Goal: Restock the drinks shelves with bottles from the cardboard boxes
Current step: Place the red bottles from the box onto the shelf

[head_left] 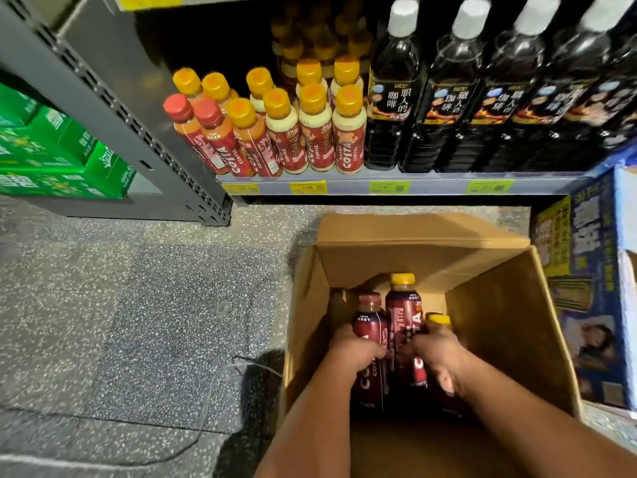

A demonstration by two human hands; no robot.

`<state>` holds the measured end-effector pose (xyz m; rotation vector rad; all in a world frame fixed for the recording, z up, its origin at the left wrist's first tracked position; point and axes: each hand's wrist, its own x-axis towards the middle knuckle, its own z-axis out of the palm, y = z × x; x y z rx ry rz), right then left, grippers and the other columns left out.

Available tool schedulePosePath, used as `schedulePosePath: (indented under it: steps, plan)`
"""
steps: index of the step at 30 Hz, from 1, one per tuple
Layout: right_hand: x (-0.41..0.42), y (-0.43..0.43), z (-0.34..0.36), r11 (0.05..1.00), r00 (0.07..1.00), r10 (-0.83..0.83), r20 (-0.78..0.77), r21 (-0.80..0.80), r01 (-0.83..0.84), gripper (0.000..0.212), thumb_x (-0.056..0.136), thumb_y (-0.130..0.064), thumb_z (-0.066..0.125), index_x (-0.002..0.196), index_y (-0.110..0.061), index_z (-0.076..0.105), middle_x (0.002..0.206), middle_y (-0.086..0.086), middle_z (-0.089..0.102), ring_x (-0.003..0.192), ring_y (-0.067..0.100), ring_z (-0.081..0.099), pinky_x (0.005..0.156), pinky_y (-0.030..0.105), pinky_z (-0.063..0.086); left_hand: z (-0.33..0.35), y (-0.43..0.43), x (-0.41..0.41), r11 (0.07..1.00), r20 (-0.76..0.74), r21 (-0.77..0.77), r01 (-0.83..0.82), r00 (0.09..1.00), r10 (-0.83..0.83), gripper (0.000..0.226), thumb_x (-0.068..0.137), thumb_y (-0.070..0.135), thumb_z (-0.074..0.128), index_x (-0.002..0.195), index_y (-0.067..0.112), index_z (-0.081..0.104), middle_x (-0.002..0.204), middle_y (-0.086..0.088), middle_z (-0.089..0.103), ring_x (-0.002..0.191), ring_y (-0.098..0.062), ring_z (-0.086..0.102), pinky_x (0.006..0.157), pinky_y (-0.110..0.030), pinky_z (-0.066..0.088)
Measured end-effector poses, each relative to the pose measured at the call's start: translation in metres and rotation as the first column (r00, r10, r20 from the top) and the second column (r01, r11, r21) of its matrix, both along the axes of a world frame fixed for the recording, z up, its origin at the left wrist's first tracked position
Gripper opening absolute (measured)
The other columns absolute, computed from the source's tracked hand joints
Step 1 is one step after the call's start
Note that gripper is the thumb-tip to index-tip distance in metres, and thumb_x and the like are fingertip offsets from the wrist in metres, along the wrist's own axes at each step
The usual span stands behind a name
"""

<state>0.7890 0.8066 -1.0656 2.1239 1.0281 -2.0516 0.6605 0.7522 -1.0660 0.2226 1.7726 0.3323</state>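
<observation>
Both hands down inside the open cardboard box on the speckled floor. Left hand wrapped around a dark-capped red coffee bottle. Right hand closed over a yellow-capped bottle at the right. A taller yellow-capped bottle stands between them, touching both hands. Bottom shelf just beyond the box: small red coffee bottles with orange and red caps at left, tall black coffee bottles with white caps at right. Green cartons far left, blue printed box at right.
</observation>
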Motion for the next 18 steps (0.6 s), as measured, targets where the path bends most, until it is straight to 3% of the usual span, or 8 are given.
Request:
schedulePosePath:
  steps: [3, 6, 9, 12, 14, 15, 18]
  plan:
    - [0.009, -0.001, 0.072, 0.994, 0.994, -0.101, -0.036, 0.044, 0.103, 0.035, 0.070, 0.028, 0.056, 0.090, -0.001, 0.063, 0.078, 0.017, 0.066, 0.071, 0.030, 0.064, 0.058, 0.031, 0.055, 0.066, 0.004, -0.003, 0.993, 0.042, 0.117, -0.024, 0.999, 0.019, 0.054, 0.067, 0.009, 0.083, 0.113, 0.022, 0.058, 0.108, 0.000, 0.067, 0.100, -0.018, 0.062, 0.092, -0.037, 0.048]
    - [0.012, -0.006, 0.144, 0.987, 0.990, -0.104, -0.091, 0.111, 0.114, 0.051, 0.062, 0.029, 0.057, 0.101, -0.001, 0.067, 0.087, 0.022, 0.070, 0.079, 0.036, 0.068, 0.072, 0.043, 0.058, 0.148, 0.008, -0.009, 0.969, 0.104, 0.236, -0.067, 0.994, 0.044, 0.048, 0.069, 0.002, 0.080, 0.108, 0.021, 0.061, 0.097, 0.002, 0.069, 0.089, -0.014, 0.065, 0.079, -0.033, 0.050]
    - [0.009, -0.007, 0.224, 0.977, 0.976, -0.143, -0.162, 0.136, 0.166, 0.045, 0.059, 0.033, 0.053, 0.089, 0.003, 0.068, 0.085, 0.025, 0.068, 0.064, 0.029, 0.068, 0.055, 0.032, 0.055, 0.233, 0.012, -0.016, 0.937, 0.083, 0.344, -0.053, 0.996, 0.026, 0.045, 0.067, 0.001, 0.081, 0.098, 0.026, 0.060, 0.096, 0.003, 0.070, 0.089, -0.016, 0.066, 0.069, -0.027, 0.048]
    - [0.003, -0.006, 0.313, 0.960, 0.977, -0.142, -0.157, 0.219, 0.174, 0.045, 0.057, 0.023, 0.067, 0.093, -0.005, 0.067, 0.082, 0.015, 0.070, 0.076, 0.028, 0.066, 0.067, 0.027, 0.056, 0.322, 0.014, -0.018, 0.895, 0.042, 0.445, -0.041, 0.999, 0.025, 0.055, 0.061, 0.007, 0.085, 0.105, 0.026, 0.058, 0.100, 0.003, 0.070, 0.092, -0.016, 0.066, 0.082, -0.036, 0.052]
    - [-0.002, -0.007, 0.370, 0.946, 0.973, -0.135, -0.190, 0.268, 0.183, 0.047, 0.055, 0.021, 0.068, 0.092, -0.008, 0.068, 0.086, 0.016, 0.071, 0.087, 0.034, 0.065, 0.088, 0.042, 0.054, 0.377, 0.014, -0.022, 0.845, 0.014, 0.531, -0.061, 0.998, 0.064, 0.055, 0.060, 0.007, 0.085, 0.104, 0.027, 0.058, 0.101, 0.001, 0.070, 0.093, -0.019, 0.067, 0.089, -0.040, 0.052]
    - [-0.005, -0.008, 0.400, 0.935, 0.968, -0.137, -0.210, 0.294, 0.196, 0.045, 0.055, 0.022, 0.065, 0.091, -0.005, 0.067, 0.087, 0.018, 0.071, 0.088, 0.035, 0.065, 0.090, 0.046, 0.052, 0.407, 0.014, -0.023, 0.823, 0.019, 0.563, -0.076, 0.997, 0.079, 0.054, 0.061, 0.005, 0.085, 0.103, 0.026, 0.058, 0.102, -0.001, 0.070, 0.093, -0.021, 0.067, 0.089, -0.040, 0.052]
    - [-0.010, -0.009, 0.488, 0.893, 0.957, -0.104, -0.270, 0.398, 0.209, 0.048, 0.053, 0.013, 0.072, 0.099, 0.000, 0.064, 0.083, 0.014, 0.069, 0.074, 0.025, 0.061, 0.066, 0.030, 0.049, 0.496, 0.013, -0.026, 0.728, 0.091, 0.674, -0.123, 0.992, 0.083, 0.056, 0.058, 0.003, 0.085, 0.103, 0.022, 0.058, 0.103, -0.007, 0.071, 0.093, -0.028, 0.068, 0.090, -0.049, 0.053]
